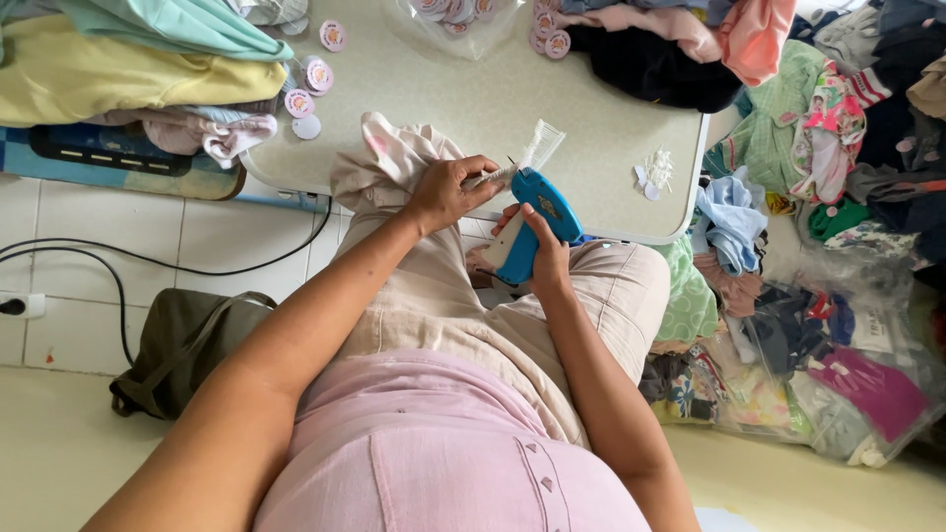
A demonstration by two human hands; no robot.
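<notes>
Right hand grips blue tagging gun from below; left hand pinches its tip above pale garment

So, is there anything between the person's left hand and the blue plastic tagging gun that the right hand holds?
Nothing visible. The left hand grips a pale pink garment and its fingers reach the front end of the blue plastic tagging gun, held from below by the right hand. A clear strip of plastic fasteners stands on top of the gun, not between them.
</notes>
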